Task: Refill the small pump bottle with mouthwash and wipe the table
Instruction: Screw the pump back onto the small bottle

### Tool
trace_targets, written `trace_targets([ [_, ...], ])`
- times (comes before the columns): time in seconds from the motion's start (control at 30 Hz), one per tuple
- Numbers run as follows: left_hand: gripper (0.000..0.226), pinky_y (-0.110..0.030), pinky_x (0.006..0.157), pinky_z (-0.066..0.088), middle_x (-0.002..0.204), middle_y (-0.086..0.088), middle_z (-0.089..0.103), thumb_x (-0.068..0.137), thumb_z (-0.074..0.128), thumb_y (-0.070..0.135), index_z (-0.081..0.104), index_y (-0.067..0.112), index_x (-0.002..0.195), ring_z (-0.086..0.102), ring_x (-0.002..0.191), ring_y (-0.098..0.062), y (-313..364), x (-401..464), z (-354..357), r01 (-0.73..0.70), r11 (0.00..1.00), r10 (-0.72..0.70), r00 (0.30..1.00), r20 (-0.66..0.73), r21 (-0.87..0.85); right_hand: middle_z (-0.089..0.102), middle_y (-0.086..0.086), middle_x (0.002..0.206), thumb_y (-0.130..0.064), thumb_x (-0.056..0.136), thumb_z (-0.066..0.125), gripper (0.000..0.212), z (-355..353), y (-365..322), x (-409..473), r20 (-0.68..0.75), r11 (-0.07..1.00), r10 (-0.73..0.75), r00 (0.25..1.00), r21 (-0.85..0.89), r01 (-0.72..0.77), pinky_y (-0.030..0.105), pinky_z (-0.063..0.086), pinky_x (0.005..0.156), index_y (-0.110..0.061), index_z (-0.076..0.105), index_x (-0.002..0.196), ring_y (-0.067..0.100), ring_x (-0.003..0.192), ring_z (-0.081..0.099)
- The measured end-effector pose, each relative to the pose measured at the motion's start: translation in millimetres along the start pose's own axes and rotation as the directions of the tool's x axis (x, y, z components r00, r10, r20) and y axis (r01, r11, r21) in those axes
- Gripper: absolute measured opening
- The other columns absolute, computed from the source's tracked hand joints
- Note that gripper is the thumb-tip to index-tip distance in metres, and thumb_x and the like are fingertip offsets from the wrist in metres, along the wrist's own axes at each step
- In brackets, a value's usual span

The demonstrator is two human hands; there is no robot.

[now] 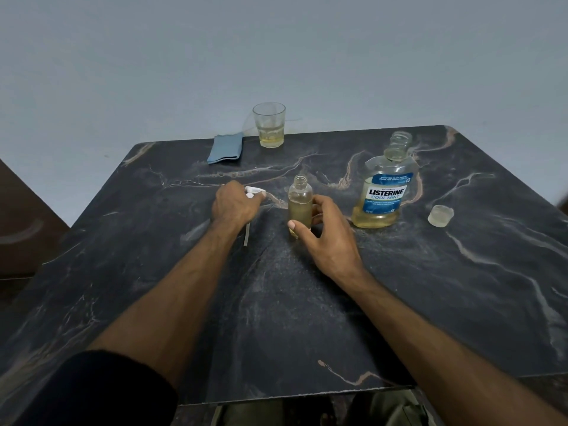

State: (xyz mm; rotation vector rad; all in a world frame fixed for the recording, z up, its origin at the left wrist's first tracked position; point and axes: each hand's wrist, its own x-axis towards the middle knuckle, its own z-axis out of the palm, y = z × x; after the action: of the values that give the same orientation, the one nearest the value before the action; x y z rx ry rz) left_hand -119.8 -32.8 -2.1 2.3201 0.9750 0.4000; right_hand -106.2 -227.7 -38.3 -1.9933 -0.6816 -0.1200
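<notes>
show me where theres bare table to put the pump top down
Bare: the near table between the forearms, and the left side below the blue cloth. Crowded: from the small bottle to the mouthwash bottle and its cap.

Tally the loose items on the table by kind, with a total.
Bottles: 2 (small bottle, mouthwash bottle)
Closures: 2 (pump head in the left hand, cap)
Glasses: 1 (glass)
Cloths: 1 (cloth)
Total: 6
</notes>
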Motion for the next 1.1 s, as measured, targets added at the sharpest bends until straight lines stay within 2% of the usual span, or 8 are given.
trace_targets([
  [0.17,0.036,-0.031,0.068,0.044,0.107,-0.007,0.072,0.086,0.071,0.038,0.073,0.009,0.108,0.063,0.090,-0.019,7.9,-2.0,-4.0,0.058,0.998,-0.057,0.996,0.068,-0.010,0.051,-0.012,0.121,-0.048,0.086,0.068,0.057,-1.3,-1.1,-0.7,0.016,1.000,0.004,1.000,-0.005,-0.004,0.023,0.050,0.083,-0.029,0.043,0.133,0.002,0.100,0.055],
  [0.27,0.022,-0.027,0.066,0.046,0.101,-0.006,0.072,0.085,0.073,0.029,0.074,0.010,0.096,0.059,0.079,-0.014,12.2,-6.2,-10.6,0.055,0.970,-0.044,0.998,0.050,-0.235,0.053,-0.010,0.123,-0.047,0.086,0.068,0.057,-1.9,-1.5,-1.3,0.021,1.000,0.008,1.000,-0.011,-0.008,0.023,0.050,0.084,-0.028,0.043,0.134,0.002,0.102,0.055],
  [0.33,0.016,-0.026,0.068,0.053,0.104,-0.008,0.071,0.085,0.074,0.023,0.070,0.011,0.096,0.063,0.083,-0.016,20.3,-8.5,-24.7,0.038,0.877,-0.028,0.999,0.028,-0.479,0.053,-0.009,0.124,-0.048,0.087,0.068,0.057,-2.1,-2.7,-1.5,0.028,1.000,0.009,1.000,-0.010,-0.009,0.021,0.048,0.083,-0.028,0.042,0.134,0.002,0.102,0.055],
  [0.43,0.030,-0.026,0.070,0.056,0.107,-0.008,0.068,0.086,0.072,0.022,0.065,0.007,0.110,0.066,0.091,-0.018,41.1,-10.0,-56.0,-0.054,0.721,0.055,0.998,-0.020,-0.691,0.053,-0.009,0.125,-0.047,0.087,0.068,0.057,-2.8,-4.2,-2.0,0.030,1.000,0.010,1.000,-0.006,-0.010,0.023,0.049,0.085,-0.028,0.043,0.135,0.002,0.102,0.055],
  [0.53,0.033,-0.018,0.065,0.053,0.109,-0.007,0.066,0.087,0.072,0.022,0.062,0.009,0.115,0.065,0.095,-0.015,71.0,-15.5,-86.7,-0.181,0.579,0.145,0.982,-0.118,-0.795,0.055,-0.008,0.123,-0.046,0.087,0.067,0.055,-4.0,-5.8,-3.4,0.025,1.000,0.010,1.000,-0.010,-0.009,0.031,0.052,0.089,-0.028,0.044,0.133,0.005,0.104,0.055],
  [0.67,0.030,-0.021,0.068,0.055,0.111,-0.010,0.066,0.087,0.073,0.020,0.062,0.011,0.113,0.065,0.096,-0.014,103.3,-28.5,-103.9,-0.313,0.451,0.266,0.941,-0.209,-0.836,0.055,-0.008,0.125,-0.047,0.087,0.067,0.057,-5.3,-8.0,-4.2,0.034,0.999,0.023,0.999,-0.028,-0.022,0.035,0.053,0.091,-0.028,0.043,0.135,0.006,0.106,0.055],
  [0.87,0.024,-0.023,0.067,0.055,0.098,0.000,0.064,0.087,0.072,0.015,0.061,0.012,0.107,0.063,0.085,-0.006,118.2,-42.4,-86.9,-0.375,0.432,0.321,0.914,-0.248,-0.820,0.054,-0.005,0.128,-0.047,0.088,0.066,0.057,-5.4,-9.1,-4.5,0.038,0.999,0.026,0.999,-0.035,-0.024,0.039,0.052,0.093,-0.027,0.043,0.135,0.008,0.108,0.055],
  [1.1,0.023,-0.034,0.080,0.059,0.100,0.007,0.065,0.084,0.075,0.021,0.060,0.022,0.102,0.065,0.091,-0.010,99.0,-48.0,-59.6,-0.361,0.528,0.321,0.923,-0.213,-0.769,0.055,-0.005,0.127,-0.047,0.088,0.066,0.056,-4.7,-8.9,-4.4,0.032,0.999,0.022,0.999,-0.041,-0.021,0.040,0.052,0.092,-0.028,0.042,0.134,0.010,0.109,0.056],
])
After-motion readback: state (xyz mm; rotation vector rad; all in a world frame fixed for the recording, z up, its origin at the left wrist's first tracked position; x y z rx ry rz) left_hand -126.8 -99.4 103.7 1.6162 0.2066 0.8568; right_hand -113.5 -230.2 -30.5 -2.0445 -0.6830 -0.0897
